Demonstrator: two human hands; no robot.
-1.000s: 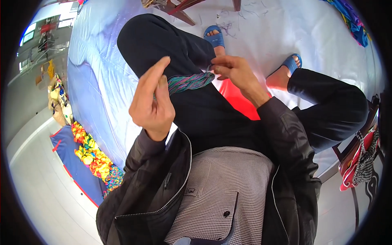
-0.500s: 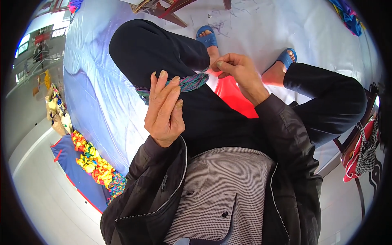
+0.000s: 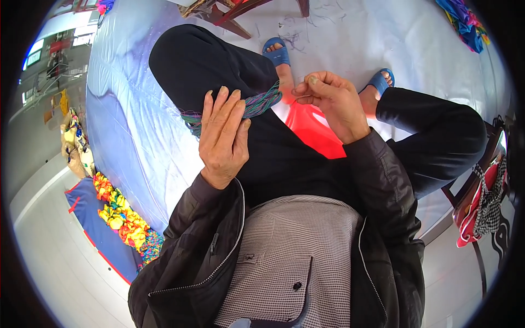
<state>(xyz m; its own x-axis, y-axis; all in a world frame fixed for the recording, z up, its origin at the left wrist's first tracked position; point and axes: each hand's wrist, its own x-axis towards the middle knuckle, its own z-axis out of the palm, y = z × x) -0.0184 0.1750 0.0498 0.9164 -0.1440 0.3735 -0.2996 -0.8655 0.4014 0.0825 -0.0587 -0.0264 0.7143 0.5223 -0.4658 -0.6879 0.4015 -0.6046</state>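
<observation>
The left hand (image 3: 224,136) hid part of the multicoloured thread bundle (image 3: 261,104); its grip could not be told. Any strand at the right hand's (image 3: 334,101) fingertips was too fine to make out. Toward the pale sheet's (image 3: 128,128) far edge, wooden legs (image 3: 234,26) were cut off above, as was the bright cloth (image 3: 462,24) near its right edge.

My twisted thread bundle (image 3: 263,104) — purple, green and teal — lies across my left thigh (image 3: 268,145), its left end loosely splayed.
</observation>
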